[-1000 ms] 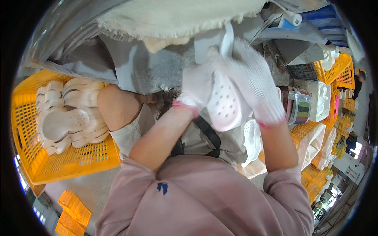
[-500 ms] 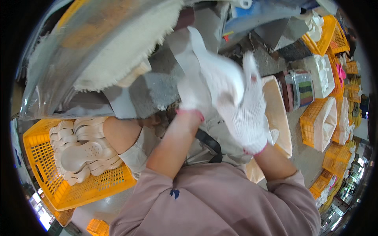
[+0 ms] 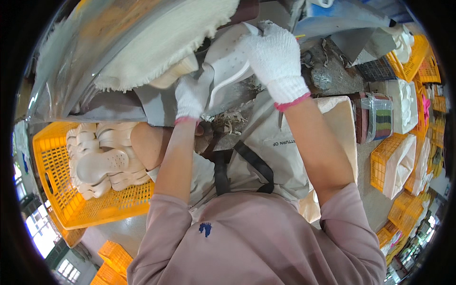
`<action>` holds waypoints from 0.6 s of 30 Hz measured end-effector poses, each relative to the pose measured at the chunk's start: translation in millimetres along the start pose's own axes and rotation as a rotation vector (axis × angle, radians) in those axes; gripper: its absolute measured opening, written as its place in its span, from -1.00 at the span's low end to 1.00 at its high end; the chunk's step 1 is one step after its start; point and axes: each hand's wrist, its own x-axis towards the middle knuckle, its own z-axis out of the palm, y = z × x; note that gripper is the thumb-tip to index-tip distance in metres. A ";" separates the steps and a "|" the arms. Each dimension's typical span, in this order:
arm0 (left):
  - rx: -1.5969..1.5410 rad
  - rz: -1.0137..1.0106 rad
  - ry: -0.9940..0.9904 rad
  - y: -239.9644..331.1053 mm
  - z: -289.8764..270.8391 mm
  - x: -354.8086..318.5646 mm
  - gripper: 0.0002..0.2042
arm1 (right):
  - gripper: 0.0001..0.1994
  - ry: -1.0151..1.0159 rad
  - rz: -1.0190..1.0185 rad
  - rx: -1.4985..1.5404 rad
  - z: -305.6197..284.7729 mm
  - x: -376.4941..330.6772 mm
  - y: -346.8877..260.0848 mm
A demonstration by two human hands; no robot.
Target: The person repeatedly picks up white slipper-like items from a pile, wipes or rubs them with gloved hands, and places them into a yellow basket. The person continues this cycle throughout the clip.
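Observation:
A white foam shoe sole (image 3: 227,56) with small holes in it is held between my hands, tilted beside the large white fuzzy-edged wheel (image 3: 156,52). My left hand (image 3: 191,97), in a white knitted glove with a pink cuff, grips the sole's left end, its thumb pointing up. My right hand (image 3: 278,59), gloved the same way, is closed over the right end, and its fingertips are hidden behind the sole. A tan block (image 3: 175,72) lies between the wheel's edge and my left hand. Whether the sole touches the wheel I cannot tell.
A yellow crate (image 3: 71,199) at left holds several white soles (image 3: 102,166). Clear plastic sheeting (image 3: 57,90) hangs around the wheel. Scraps (image 3: 230,121) lie below my hands. At right stand a cloth-lined container (image 3: 344,133), a taped block stack (image 3: 377,116) and several yellow crates (image 3: 384,159).
My hands have moved apart and away from my body, carrying the sole toward the wheel. My right hand has gone up and left; my left hand has shifted left.

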 end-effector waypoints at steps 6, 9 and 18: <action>-0.753 -0.066 -0.424 38.6 2.7 -59.3 -0.71 | -0.50 -0.202 0.081 0.132 4.9 9.7 -1.1; -1.260 0.030 -0.247 73.6 32.3 -33.1 -0.61 | -0.49 -0.339 0.040 0.179 -34.7 -23.0 -39.5; -1.828 -0.176 -0.754 42.9 2.6 -51.5 -0.44 | -0.56 -0.510 -0.531 -0.441 -80.8 -104.8 -38.4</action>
